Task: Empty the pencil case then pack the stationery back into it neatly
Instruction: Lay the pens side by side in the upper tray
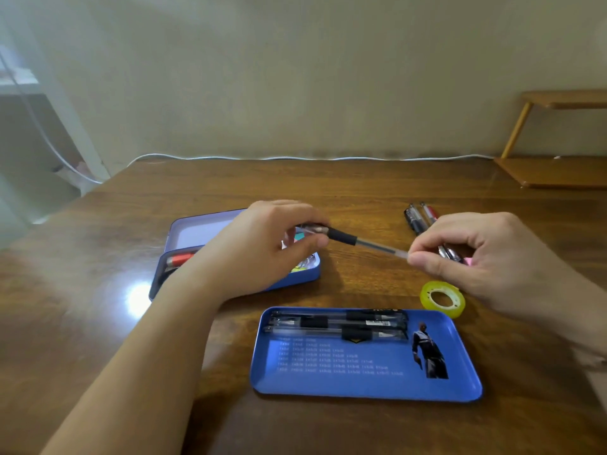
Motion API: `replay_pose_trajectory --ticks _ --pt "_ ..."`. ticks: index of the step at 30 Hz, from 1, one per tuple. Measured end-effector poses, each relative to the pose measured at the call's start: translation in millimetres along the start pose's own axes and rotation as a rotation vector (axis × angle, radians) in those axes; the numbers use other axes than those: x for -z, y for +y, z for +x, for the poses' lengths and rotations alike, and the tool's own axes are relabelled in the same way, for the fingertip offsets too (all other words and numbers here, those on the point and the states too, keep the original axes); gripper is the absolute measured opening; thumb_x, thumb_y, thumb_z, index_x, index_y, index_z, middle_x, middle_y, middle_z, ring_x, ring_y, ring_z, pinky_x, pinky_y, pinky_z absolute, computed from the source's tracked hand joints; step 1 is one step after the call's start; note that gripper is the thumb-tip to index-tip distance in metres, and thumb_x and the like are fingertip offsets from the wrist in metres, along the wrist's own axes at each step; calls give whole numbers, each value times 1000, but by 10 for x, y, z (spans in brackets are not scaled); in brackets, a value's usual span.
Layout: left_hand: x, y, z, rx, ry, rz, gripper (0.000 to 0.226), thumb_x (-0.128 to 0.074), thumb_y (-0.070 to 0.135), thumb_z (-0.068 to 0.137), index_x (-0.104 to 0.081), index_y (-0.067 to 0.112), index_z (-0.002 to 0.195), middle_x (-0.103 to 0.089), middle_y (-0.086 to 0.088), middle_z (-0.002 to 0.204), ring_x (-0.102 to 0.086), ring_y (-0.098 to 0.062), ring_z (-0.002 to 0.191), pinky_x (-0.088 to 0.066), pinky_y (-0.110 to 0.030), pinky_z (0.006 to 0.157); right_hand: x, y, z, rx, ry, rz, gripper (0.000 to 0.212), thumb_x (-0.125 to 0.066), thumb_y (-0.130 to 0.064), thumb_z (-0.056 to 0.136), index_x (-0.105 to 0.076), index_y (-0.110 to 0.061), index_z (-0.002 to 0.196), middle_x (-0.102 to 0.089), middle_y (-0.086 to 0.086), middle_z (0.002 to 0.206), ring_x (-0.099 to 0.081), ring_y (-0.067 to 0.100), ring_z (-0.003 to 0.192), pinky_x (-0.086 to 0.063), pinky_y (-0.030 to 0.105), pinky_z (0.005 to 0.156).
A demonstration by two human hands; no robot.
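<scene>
Holding pen (pixel 353 240) between both hands: left hand (pixel 262 244) grips tip end, right hand (pixel 476 257) pinches tail.

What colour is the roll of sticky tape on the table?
The tape roll is see-through yellow-green. The head view, the only one, shows it beside the blue tray.

I see the pencil case (pixel 184 257), a blue tin, open on the wooden desk at left, pale lid (pixel 197 229) tipped back, with an orange-capped item and bright bits inside. Its blue tray (pixel 361 379) lies apart, nearer me, with three clear black-grip pens (pixel 338 323) along its far edge. One pen (pixel 358 242) is held above the desk. More pens (pixel 418 218) and a yellow tape roll (pixel 443 298) lie at right.
</scene>
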State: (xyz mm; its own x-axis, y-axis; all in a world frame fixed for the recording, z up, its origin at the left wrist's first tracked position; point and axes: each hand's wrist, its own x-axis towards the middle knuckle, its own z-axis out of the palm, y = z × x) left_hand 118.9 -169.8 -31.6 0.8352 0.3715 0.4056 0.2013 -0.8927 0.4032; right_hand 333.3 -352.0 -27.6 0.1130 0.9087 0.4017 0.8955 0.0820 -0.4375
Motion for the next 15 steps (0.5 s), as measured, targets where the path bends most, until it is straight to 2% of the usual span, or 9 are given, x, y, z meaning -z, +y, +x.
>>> replay_pose_trajectory --ticks 1,3,6,9,12,15 --pt "13 12 -7 15 -45 -13 10 -64 35 92 -69 32 100 -64 14 83 -57 -11 76 -48 -28 70 -1 -4 -2 6 -2 -3 33 -57 -58 82 -75 -31 84 -69 -19 80 -66 8 80 -56 39 66" --pt "45 30 -28 27 -115 -51 7 -70 32 88 -72 33 94 -63 14 75 -56 -9 72 -41 -16 63 8 -11 -8 5 -32 -23 28 -59 -57 78 -74 -34 81 -69 -19 78 -65 6 79 -56 38 66" --pt "128 82 -66 63 -249 -110 10 -76 32 83 -76 33 92 -66 16 76 -58 -3 74 -38 -10 63 16 -46 -27 12 -162 -44 33 -56 -65 71 -73 -39 79 -67 -22 75 -64 3 79 -56 32 65" --pt "196 125 -117 76 -364 -102 14 -82 34 76 -74 33 87 -68 13 84 -59 -6 80 -40 -11 66 -17 -106 -49 61 -323 -39 28 -59 -63 75 -73 -40 82 -67 -22 76 -64 1 82 -55 26 66" --pt "234 158 -144 98 -476 -128 16 -84 33 73 -71 32 82 -69 8 81 -57 -9 74 -40 -14 64 -71 -191 -59 134 -415 -44 19 -63 -55 80 -72 -39 85 -66 -23 77 -63 1 83 -53 21 67" --pt "220 159 -139 118 -479 -95 12 -81 30 76 -70 30 81 -68 9 78 -55 -10 69 -42 -18 62 -136 -270 -83 186 -474 -81 18 -61 -53 81 -72 -39 85 -65 -24 76 -61 0 84 -52 19 67"
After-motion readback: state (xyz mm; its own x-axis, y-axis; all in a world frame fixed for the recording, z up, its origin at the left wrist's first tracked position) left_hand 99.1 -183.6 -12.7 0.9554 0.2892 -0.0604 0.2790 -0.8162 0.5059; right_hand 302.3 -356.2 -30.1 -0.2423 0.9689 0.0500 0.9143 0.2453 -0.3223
